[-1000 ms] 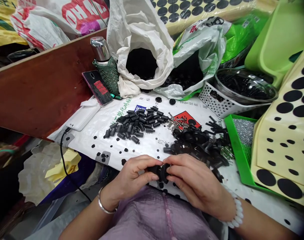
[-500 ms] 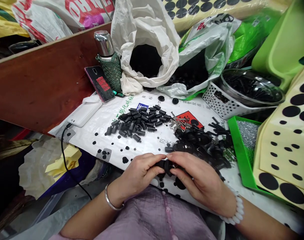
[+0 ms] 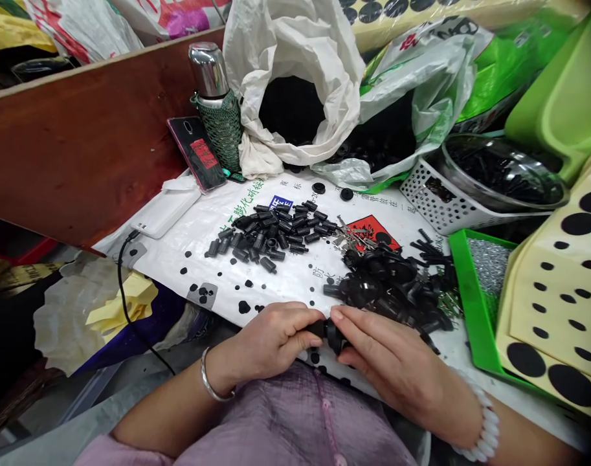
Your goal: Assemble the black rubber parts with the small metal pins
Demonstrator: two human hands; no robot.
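Between my two hands is a black plastic part (image 3: 333, 336) with a round flange, held just over the table's front edge. My left hand (image 3: 280, 333) pinches its narrower left end between thumb and fingers. On the flanged right side, my right hand (image 3: 390, 353) presses with its fingers and thumb, hiding much of that end. Beyond my hands lies a heap of black cylindrical sleeves (image 3: 270, 233). To the right is a pile of black round-headed parts (image 3: 387, 281), with thin metal strips (image 3: 353, 236) at its far side.
A white sack (image 3: 295, 149) and a plastic bag (image 3: 421, 129) of black parts stand at the back. At right are a white basket (image 3: 435, 200), a green tray (image 3: 474, 310) and foam sticker sheets (image 3: 557, 278). A phone (image 3: 198, 155) leans by a flask (image 3: 217, 116); a cable (image 3: 125, 291) hangs left.
My right hand has shifted slightly right and down, its fingers straighter along the flanged end. My left hand keeps its pinch. The whole view has shifted a little.
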